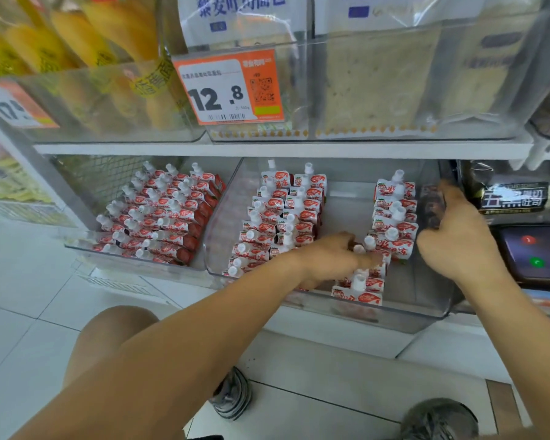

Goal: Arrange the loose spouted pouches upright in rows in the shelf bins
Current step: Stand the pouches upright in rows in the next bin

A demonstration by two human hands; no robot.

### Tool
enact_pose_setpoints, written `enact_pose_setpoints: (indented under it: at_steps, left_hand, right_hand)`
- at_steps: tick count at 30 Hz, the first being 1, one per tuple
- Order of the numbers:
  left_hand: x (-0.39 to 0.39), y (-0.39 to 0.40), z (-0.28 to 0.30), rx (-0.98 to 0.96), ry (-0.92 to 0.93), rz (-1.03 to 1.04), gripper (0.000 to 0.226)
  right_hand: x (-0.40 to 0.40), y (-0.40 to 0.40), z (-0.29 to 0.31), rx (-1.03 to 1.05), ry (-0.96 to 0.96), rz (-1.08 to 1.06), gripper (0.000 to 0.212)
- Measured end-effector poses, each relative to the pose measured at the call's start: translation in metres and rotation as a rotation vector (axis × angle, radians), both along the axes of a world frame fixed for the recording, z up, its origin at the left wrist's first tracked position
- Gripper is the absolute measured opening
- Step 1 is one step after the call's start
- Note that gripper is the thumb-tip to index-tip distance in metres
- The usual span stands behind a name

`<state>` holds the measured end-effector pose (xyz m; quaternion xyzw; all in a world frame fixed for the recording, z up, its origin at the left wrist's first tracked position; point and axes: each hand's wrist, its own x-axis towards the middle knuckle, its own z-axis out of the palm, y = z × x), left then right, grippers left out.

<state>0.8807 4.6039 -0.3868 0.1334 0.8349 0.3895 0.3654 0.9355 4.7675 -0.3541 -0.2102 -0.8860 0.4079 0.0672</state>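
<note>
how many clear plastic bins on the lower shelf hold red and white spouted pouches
2: the left clear plastic bin, packed with pouches, and the middle clear plastic bin, where both hands work. More may sit out of frame.

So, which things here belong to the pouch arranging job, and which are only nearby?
Job:
red-and-white spouted pouches
clear plastic right bin
clear plastic left bin
left hand, at the front pouches
right hand

Nearby:
orange price tag
yellow snack bags
black bread package
</note>
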Motion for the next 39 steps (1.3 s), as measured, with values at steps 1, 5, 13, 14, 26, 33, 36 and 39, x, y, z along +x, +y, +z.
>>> enact_pose_setpoints:
  at_steps: [1, 5, 13, 14, 26, 33, 36, 39]
  left_hand:
    - [0.002, -0.002, 0.001, -0.018, -0.014, -0.01, 0.058]
    - [0.005, -0.001, 0.006, -0.028, -0.096, -0.065, 0.053]
    - [0.02, 0.024, 0.005, 0.082, -0.19, -0.002, 0.057]
    - [0.017, 0.024, 0.003, 0.044, -0.125, 0.0, 0.067]
    - [0.0, 0.033, -0.005, 0.285, -0.286, 0.211, 0.07]
    - [0.007, 0.064, -0.016, 0.252, -0.245, 0.23, 0.047]
    - [-0.014, 0.051, -0.01, 0.199, -0.134, 0.28, 0.059]
    - [-0.034, 0.063, -0.014, 0.217, -0.017, 0.348, 0.073]
  right_hand:
    - [0.003, -0.001, 0.0, -0.014, -0.001, 0.0, 0.06]
    - [0.019, -0.006, -0.006, -0.039, -0.042, -0.011, 0.053]
    - [0.024, -0.007, -0.015, -0.05, -0.039, 0.028, 0.07]
    - [0.025, -0.006, -0.016, -0.049, -0.039, 0.034, 0.071]
    - [0.025, -0.005, -0.018, -0.108, 0.022, 0.038, 0.067]
    - [0.022, -0.006, -0.012, -0.073, -0.028, 0.006, 0.071]
    - [0.022, -0.01, -0.008, 0.056, -0.064, 0.002, 0.076]
    - [0.02, -0.018, -0.007, 0.175, -0.059, -0.003, 0.08]
